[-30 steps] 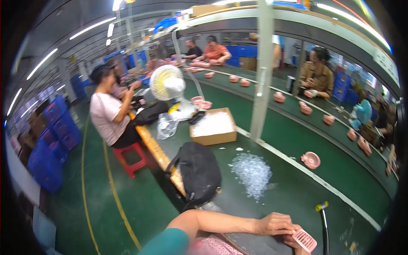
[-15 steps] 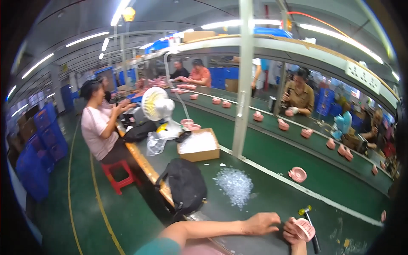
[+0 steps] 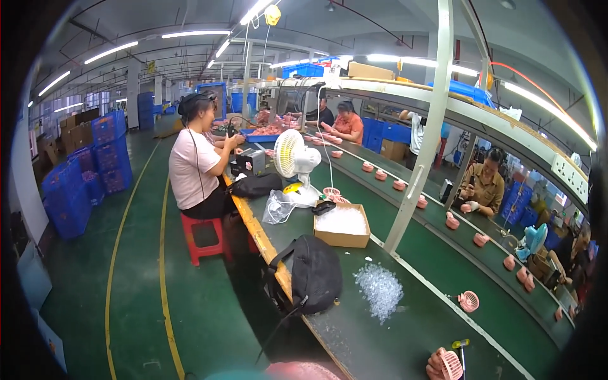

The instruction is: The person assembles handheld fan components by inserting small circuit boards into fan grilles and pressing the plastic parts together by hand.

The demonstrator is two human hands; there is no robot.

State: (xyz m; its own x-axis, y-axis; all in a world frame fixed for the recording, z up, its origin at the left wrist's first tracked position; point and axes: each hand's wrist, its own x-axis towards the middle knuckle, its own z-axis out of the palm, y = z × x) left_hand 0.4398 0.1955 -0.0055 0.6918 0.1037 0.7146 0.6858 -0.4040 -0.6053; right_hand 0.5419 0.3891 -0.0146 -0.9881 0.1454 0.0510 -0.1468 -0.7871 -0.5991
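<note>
Low on the right, my right hand [image 3: 434, 364] is closed around a round pink slatted plastic part [image 3: 451, 365]. Just beyond it lies a small hammer [image 3: 462, 344] with a yellow-green head and a dark handle, partly cut off by the picture's edge. My left hand is out of the picture; only a blurred bit of teal sleeve [image 3: 247, 375] shows at the bottom. On the dark worktable, a heap of small clear plastic pieces [image 3: 380, 292] is spread beyond my right hand. Another pink slatted part [image 3: 468, 301] rests on the green belt.
A black backpack [image 3: 309, 275] sits at the table's left edge. Behind it stand a cardboard box [image 3: 342, 237] of white pieces and a white fan [image 3: 297, 161]. A metal post [image 3: 424, 145] rises beside the belt. Co-workers sit along the line, one on a red stool [image 3: 206, 237].
The view has swung to the left, so the scene sits further right. My left arm and hand have gone out of view. My right hand still holds the pink slatted part.
</note>
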